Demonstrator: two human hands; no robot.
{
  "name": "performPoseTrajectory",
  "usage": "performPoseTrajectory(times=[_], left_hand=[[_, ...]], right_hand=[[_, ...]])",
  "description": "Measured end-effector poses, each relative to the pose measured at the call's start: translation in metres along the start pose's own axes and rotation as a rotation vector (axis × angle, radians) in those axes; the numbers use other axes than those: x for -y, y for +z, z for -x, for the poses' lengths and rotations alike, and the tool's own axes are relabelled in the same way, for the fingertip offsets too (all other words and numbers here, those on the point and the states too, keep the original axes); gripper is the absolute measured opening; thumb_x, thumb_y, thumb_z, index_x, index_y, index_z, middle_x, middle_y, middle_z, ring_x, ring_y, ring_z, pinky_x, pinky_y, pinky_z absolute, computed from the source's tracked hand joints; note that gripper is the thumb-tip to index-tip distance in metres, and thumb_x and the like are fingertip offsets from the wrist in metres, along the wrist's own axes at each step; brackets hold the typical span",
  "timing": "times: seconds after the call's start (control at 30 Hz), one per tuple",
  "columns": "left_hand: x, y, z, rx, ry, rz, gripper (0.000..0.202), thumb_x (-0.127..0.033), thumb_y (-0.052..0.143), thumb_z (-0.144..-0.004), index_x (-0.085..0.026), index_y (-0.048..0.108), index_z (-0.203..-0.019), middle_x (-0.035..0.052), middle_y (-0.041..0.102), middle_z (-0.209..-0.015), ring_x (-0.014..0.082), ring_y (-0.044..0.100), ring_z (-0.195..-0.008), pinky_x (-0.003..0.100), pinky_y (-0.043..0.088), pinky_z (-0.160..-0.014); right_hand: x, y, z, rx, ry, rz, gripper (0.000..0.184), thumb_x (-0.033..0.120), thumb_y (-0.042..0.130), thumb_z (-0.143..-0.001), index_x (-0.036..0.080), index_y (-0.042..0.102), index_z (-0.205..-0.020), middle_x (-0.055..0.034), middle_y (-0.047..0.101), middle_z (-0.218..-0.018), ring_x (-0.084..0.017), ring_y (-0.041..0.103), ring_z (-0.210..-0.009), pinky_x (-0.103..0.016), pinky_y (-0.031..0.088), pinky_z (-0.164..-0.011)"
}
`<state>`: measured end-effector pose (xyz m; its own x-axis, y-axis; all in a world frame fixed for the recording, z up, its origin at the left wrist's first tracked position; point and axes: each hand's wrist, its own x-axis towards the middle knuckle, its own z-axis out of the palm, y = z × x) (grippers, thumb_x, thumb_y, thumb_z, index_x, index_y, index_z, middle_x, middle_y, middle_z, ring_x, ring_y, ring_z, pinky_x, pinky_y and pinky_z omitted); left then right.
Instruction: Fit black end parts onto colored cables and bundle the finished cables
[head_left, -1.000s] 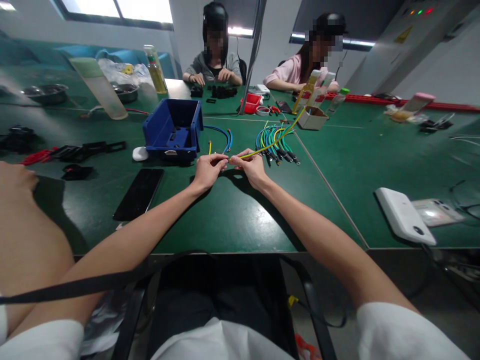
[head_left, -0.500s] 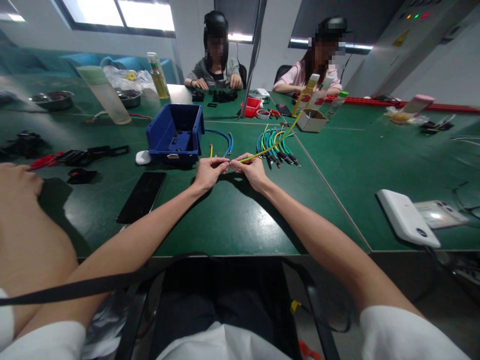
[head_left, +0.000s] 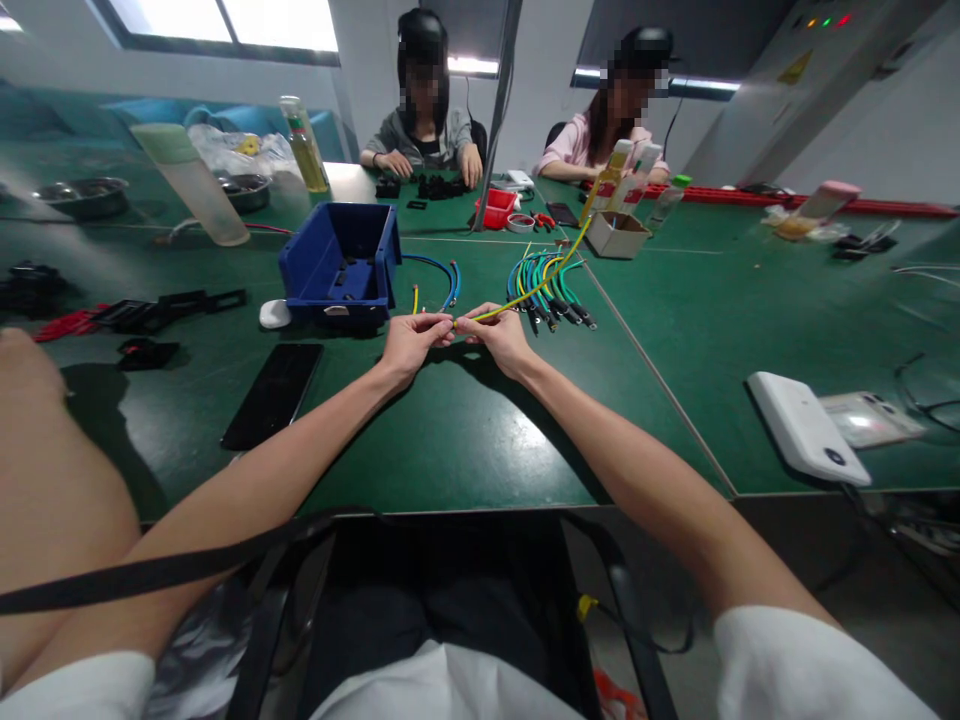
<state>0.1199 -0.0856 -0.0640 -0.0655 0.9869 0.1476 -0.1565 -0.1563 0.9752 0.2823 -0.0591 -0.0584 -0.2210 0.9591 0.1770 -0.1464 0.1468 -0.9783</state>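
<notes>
Between my two hands, a yellow-green wire (head_left: 553, 274) is held by one end, its length rising to the right past the bundle. My right hand (head_left: 498, 332) pinches it close to that end. My left hand (head_left: 411, 345) is closed at the very tip, thumb and fingers pressed together; any small part there is hidden by the fingertips. Just beyond my right hand lies a bundle of green, blue and yellow cables (head_left: 551, 290) with black ends. Behind my left hand are blue cables (head_left: 450, 280) and a short yellow wire piece (head_left: 415, 299).
A blue bin (head_left: 339, 270) with small dark parts stands left of my hands. Near it lie a black phone (head_left: 274, 397) and a white case (head_left: 274, 315). A white power bank (head_left: 806, 430) is at right. A neighbour's arm (head_left: 52, 440) reaches in at left; two people sit opposite.
The whole view has shifted slightly. Both hands keep their pinch on the wire's end, and the neighbour's arm at left has drawn back a little.
</notes>
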Motion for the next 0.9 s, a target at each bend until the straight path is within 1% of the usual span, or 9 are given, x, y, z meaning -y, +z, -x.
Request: performPoseTrajectory(times=[0.07, 0.17, 0.3, 0.47, 0.6, 0.67, 0.8, 0.83, 0.9], left_hand=[[0.0, -0.001, 0.0, 0.015, -0.001, -0.001, 0.044, -0.046, 0.089, -0.057, -0.013, 0.077, -0.083, 0.0055, 0.071, -0.07, 0.0134, 0.064, -0.062, 0.032, 0.058, -0.07], [-0.001, 0.0, 0.002, 0.012, 0.045, -0.028, 0.041, -0.044, 0.088, -0.06, -0.013, 0.077, -0.084, 0.0053, 0.071, -0.07, 0.013, 0.064, -0.061, 0.031, 0.057, -0.069], [-0.004, 0.002, 0.005, 0.016, 0.093, -0.071, 0.038, -0.043, 0.086, -0.064, -0.013, 0.078, -0.086, 0.0063, 0.073, -0.075, 0.0154, 0.066, -0.064, 0.033, 0.058, -0.071], [-0.007, 0.002, 0.006, 0.032, 0.116, -0.125, 0.036, -0.042, 0.085, -0.065, -0.013, 0.078, -0.086, 0.0058, 0.073, -0.073, 0.0167, 0.066, -0.065, 0.034, 0.057, -0.071], [-0.006, 0.002, 0.005, 0.044, 0.082, -0.063, 0.034, -0.039, 0.085, -0.065, -0.012, 0.078, -0.086, 0.0057, 0.073, -0.075, 0.0148, 0.066, -0.065, 0.031, 0.057, -0.071], [-0.006, 0.002, 0.004, 0.051, 0.054, -0.041, 0.032, -0.036, 0.084, -0.068, -0.012, 0.077, -0.088, 0.0059, 0.073, -0.076, 0.0144, 0.067, -0.066, 0.03, 0.056, -0.072], [-0.009, 0.001, 0.002, 0.079, -0.038, 0.008, 0.018, -0.019, 0.071, -0.08, -0.01, 0.076, -0.095, 0.0059, 0.073, -0.078, 0.0131, 0.069, -0.069, 0.028, 0.056, -0.076], [-0.009, 0.0, 0.002, 0.091, -0.061, 0.026, 0.018, -0.014, 0.066, -0.082, -0.01, 0.075, -0.097, 0.0063, 0.074, -0.08, 0.013, 0.07, -0.071, 0.028, 0.057, -0.077], [-0.011, -0.003, 0.001, 0.122, -0.102, 0.062, 0.024, -0.006, 0.059, -0.083, -0.01, 0.074, -0.101, 0.0075, 0.075, -0.085, 0.0134, 0.072, -0.076, 0.027, 0.057, -0.08]], right_hand=[[-0.001, 0.0, 0.0, 0.007, -0.009, 0.004, 0.036, 0.044, 0.088, -0.059, 0.019, 0.066, -0.073, -0.0004, 0.07, -0.067, -0.015, 0.066, -0.064, -0.024, 0.051, -0.057], [-0.001, 0.001, 0.001, 0.01, -0.017, 0.012, 0.036, 0.044, 0.088, -0.059, 0.019, 0.066, -0.073, -0.0005, 0.07, -0.068, -0.015, 0.067, -0.065, -0.024, 0.051, -0.057], [-0.001, 0.001, 0.001, 0.001, -0.006, 0.036, 0.036, 0.045, 0.088, -0.061, 0.019, 0.068, -0.076, -0.001, 0.071, -0.071, -0.015, 0.067, -0.066, -0.025, 0.051, -0.057], [-0.002, 0.0, 0.001, 0.008, -0.012, 0.045, 0.036, 0.045, 0.088, -0.06, 0.018, 0.069, -0.075, -0.002, 0.071, -0.071, -0.016, 0.067, -0.066, -0.025, 0.051, -0.056], [-0.001, 0.001, 0.001, 0.022, 0.011, 0.007, 0.035, 0.043, 0.088, -0.061, 0.018, 0.068, -0.076, -0.0025, 0.072, -0.071, -0.016, 0.069, -0.067, -0.023, 0.051, -0.056], [0.0, 0.001, 0.001, 0.024, 0.03, -0.024, 0.037, 0.044, 0.088, -0.061, 0.018, 0.068, -0.077, -0.0021, 0.071, -0.07, -0.015, 0.069, -0.067, -0.023, 0.051, -0.056], [0.002, -0.001, 0.0, 0.047, 0.05, -0.088, 0.041, 0.049, 0.086, -0.062, 0.018, 0.066, -0.08, -0.0016, 0.071, -0.074, -0.015, 0.069, -0.068, -0.023, 0.052, -0.058], [0.001, -0.002, 0.0, 0.053, 0.051, -0.099, 0.041, 0.049, 0.086, -0.062, 0.018, 0.065, -0.08, -0.0016, 0.071, -0.075, -0.014, 0.068, -0.068, -0.023, 0.053, -0.058], [0.001, -0.003, -0.001, 0.044, 0.046, -0.118, 0.041, 0.049, 0.086, -0.062, 0.019, 0.064, -0.08, -0.0011, 0.07, -0.075, -0.014, 0.068, -0.068, -0.023, 0.053, -0.059]])
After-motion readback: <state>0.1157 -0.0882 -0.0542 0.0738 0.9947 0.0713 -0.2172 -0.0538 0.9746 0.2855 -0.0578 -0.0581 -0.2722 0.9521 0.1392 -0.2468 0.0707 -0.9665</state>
